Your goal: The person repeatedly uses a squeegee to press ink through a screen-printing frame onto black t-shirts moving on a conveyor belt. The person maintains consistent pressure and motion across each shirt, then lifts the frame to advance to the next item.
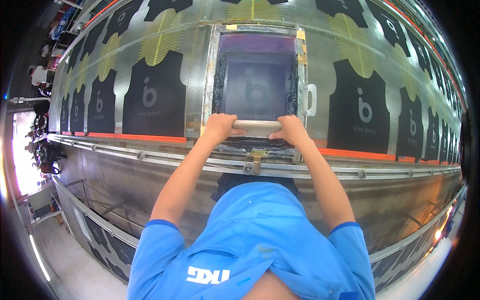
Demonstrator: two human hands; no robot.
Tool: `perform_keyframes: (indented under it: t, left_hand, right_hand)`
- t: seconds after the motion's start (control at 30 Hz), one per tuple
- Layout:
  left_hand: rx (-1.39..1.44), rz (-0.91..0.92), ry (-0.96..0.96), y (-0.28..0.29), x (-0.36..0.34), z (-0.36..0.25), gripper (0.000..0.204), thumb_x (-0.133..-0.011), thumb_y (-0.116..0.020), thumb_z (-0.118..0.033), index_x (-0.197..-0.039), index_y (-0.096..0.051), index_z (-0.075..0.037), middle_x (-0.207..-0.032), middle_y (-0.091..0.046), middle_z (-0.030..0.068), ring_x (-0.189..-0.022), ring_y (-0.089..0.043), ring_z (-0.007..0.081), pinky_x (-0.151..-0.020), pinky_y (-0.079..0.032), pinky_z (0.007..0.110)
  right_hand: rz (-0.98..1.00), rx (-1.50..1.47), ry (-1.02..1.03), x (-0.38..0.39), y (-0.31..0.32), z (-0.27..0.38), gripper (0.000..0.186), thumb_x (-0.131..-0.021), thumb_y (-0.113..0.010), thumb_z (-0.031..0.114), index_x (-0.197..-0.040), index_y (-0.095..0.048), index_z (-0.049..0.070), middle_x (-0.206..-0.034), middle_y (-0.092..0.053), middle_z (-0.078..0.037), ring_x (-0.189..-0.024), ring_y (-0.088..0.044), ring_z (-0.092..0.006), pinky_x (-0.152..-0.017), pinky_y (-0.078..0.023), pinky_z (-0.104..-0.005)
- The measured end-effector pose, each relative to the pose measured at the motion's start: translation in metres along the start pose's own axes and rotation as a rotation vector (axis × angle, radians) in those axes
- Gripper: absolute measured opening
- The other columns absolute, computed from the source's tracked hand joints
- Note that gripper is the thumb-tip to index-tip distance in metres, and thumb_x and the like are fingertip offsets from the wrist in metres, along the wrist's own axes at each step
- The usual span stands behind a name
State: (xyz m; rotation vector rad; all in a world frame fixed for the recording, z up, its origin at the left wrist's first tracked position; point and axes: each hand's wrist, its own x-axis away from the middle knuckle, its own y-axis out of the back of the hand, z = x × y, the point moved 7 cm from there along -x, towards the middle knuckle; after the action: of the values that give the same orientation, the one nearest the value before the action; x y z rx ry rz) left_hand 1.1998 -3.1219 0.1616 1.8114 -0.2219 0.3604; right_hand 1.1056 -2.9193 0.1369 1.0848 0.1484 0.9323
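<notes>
A screen-printing frame (209,80) lies flat on the long metal table in front of me, its edges patched with worn tape. Across the near end of its purple-grey mesh (257,65) sits a squeegee (257,127) with a wide, pale handle. My left hand (219,128) is closed round the squeegee's left end, thumb toward the middle. At the right end, my right hand (292,129) grips the same handle. A round logo shape shows through the mesh. The squeegee's blade edge is hidden from view.
Black sleeveless fabric panels with grey logos lie left (154,95) and right (360,102) of the frame, with more rows beyond. A white handle (311,100) stands at the frame's right side. A metal rail (330,171) with a bracket (257,162) runs along the near edge.
</notes>
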Motion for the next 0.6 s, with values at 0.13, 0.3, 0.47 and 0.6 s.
perform_keyframes:
  t: [0.13,0.3,0.47,0.6]
  left_hand:
    - [0.143,0.199,-0.057,-0.029,-0.040,0.026,0.070,-0.065,-0.077,-0.072,-0.085,-0.075,-0.005,-0.081,-0.072,0.0170,-0.083,-0.071,0.0351,-0.075,-0.055,0.046]
    - [0.297,0.296,-0.099,0.010,-0.087,0.041,0.072,-0.062,-0.082,-0.068,-0.099,-0.078,-0.005,-0.087,-0.074,0.0174,-0.086,-0.071,0.0343,-0.080,-0.055,0.043]
    - [0.105,-0.082,-0.049,0.120,-0.161,0.042,0.063,-0.067,-0.079,-0.066,-0.103,-0.076,-0.014,-0.092,-0.074,0.0102,-0.089,-0.069,0.0324,-0.079,-0.054,0.043]
    - [0.104,-0.103,-0.122,0.132,-0.224,0.056,0.058,-0.068,-0.080,-0.060,-0.105,-0.075,-0.016,-0.098,-0.074,0.0098,-0.097,-0.069,0.0321,-0.086,-0.053,0.042]
  right_hand:
    - [0.331,-0.026,-0.127,-0.026,-0.018,-0.018,0.065,-0.053,-0.093,0.044,-0.092,-0.074,-0.005,-0.085,-0.074,-0.020,-0.082,-0.073,-0.0304,-0.076,-0.058,-0.0396]
    - [0.185,-0.363,-0.080,-0.043,0.051,-0.010,0.066,-0.070,-0.087,0.044,-0.112,-0.070,-0.004,-0.096,-0.073,-0.014,-0.086,-0.071,-0.0194,-0.078,-0.055,-0.0301]
    - [-0.766,-0.818,-0.259,-0.029,0.134,-0.092,0.038,-0.091,-0.073,0.027,-0.116,-0.069,-0.001,-0.101,-0.072,-0.010,-0.094,-0.067,-0.0170,-0.087,-0.051,-0.0293]
    - [-0.825,-0.480,-0.391,-0.023,0.090,-0.147,0.031,-0.094,-0.069,0.027,-0.113,-0.070,0.003,-0.089,-0.070,-0.006,-0.084,-0.064,-0.0133,-0.079,-0.051,-0.0305]
